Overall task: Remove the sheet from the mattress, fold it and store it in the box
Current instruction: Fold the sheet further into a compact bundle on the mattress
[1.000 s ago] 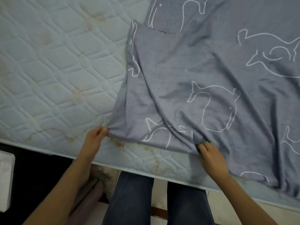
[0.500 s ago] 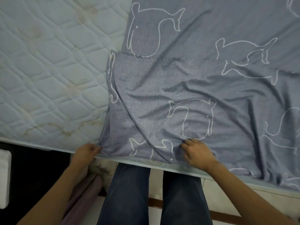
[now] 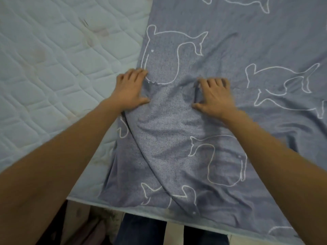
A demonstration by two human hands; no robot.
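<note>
both hands have advanced from the near edge of the mattress (image 3: pixel 53 71) to a position further across the bed, carrying the near border of the sheet (image 3: pixel 177 138) with them; the sheet now lies doubled over itself along that path; left hand (image 3: pixel 131 91): fingers curled, thumb spread, pinching the folded layer at its left border, just where sheet meets bare mattress; right hand (image 3: pixel 215 97): fingers curled, thumb spread toward the left hand, gripping a bunch of the same layer; the two hands are near each other, with creased fabric between them; sheet: grey-blue with white whale outlines, covering the right part of the mattress and reaching its near edge; mattress: white, quilted, stained, exposed on the left; dark trouser legs (image 3: pixel 141 228) visible below the near edge of the mattress
</note>
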